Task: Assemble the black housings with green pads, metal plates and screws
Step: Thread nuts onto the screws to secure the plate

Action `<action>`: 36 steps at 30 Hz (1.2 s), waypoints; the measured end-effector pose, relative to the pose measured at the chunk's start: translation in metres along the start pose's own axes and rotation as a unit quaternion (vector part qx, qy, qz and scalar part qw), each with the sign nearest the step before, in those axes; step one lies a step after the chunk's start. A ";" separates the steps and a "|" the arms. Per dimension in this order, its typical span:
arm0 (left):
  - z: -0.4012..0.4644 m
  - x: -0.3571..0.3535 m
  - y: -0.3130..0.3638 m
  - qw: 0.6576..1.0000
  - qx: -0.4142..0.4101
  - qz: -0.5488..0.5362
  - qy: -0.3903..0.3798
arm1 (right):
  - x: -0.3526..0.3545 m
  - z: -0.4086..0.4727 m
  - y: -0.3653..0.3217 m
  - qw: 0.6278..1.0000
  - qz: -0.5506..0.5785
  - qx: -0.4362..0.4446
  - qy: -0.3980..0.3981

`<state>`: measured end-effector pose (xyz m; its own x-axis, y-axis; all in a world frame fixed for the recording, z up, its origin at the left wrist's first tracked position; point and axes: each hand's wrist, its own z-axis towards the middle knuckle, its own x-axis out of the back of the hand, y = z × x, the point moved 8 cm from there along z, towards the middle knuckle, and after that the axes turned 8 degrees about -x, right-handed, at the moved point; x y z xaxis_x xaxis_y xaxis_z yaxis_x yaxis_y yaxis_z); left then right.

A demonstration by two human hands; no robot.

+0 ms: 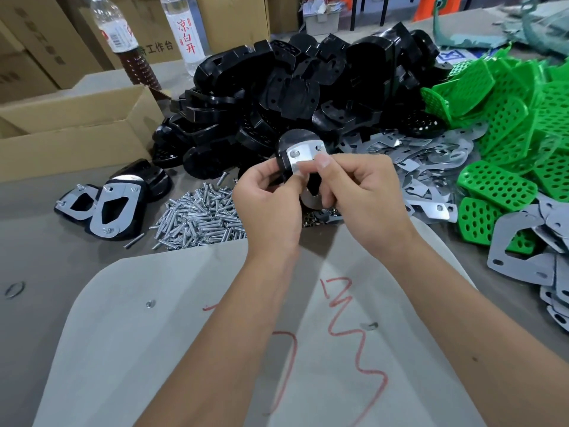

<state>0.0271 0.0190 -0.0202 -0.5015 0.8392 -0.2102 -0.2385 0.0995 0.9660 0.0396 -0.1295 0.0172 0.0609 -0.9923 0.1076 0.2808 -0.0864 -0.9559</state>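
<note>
Above the near middle of the surface, both bare forearms reach forward from the bottom edge and meet, wrists bent slightly inward. The left hand has its fingers curled around the left side of a black housing, with its thumb lying across the lower front of it. The right hand has its fingers folded in, its thumb and forefinger pinching the metal plate that sits on the face of the housing; one screw head shows in the plate's left hole. The housing is held upright, tilted toward the camera, clear of the surface and just in front of the big heap of black housings farther back. A pile of screws lies just left of the left hand, and loose metal plates spread out to the right of the right hand. Green pads are heaped at the far right. Two finished housings with plates and screws lie side by side on the left, near an open cardboard box. Two bottles stand at the far left behind the box. A pale sheet with red marks lies under the forearms.
</note>
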 end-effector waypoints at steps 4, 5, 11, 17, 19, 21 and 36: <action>-0.002 -0.002 -0.002 1.000 0.007 -0.004 -0.005 | 0.000 0.000 0.005 0.999 0.040 -0.024 -0.004; -0.002 -0.002 -0.002 1.000 0.006 -0.001 -0.005 | -0.002 0.000 0.005 0.999 0.037 -0.024 -0.013; 0.002 0.003 0.001 1.000 0.003 0.006 0.011 | 0.002 0.000 0.009 0.999 0.042 -0.025 0.000; 0.000 0.002 0.004 0.999 -0.030 0.042 0.008 | -0.003 0.000 0.008 0.997 0.067 -0.026 -0.033; 0.001 0.003 0.007 0.998 -0.041 0.055 0.010 | 0.002 0.002 0.011 0.997 0.068 -0.036 -0.019; 0.003 0.004 0.010 0.997 -0.046 0.058 0.012 | 0.007 0.003 0.012 0.996 0.073 -0.044 -0.004; 0.024 0.029 -0.001 0.988 0.103 -0.104 0.054 | -0.012 0.001 0.014 0.887 -0.447 0.031 -0.111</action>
<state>0.0328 0.0561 -0.0237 -0.5470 0.7287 -0.4122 -0.1781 0.3798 0.9078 0.0435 -0.1188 0.0029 -0.0278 -0.4873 0.8728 0.3637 -0.8182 -0.4453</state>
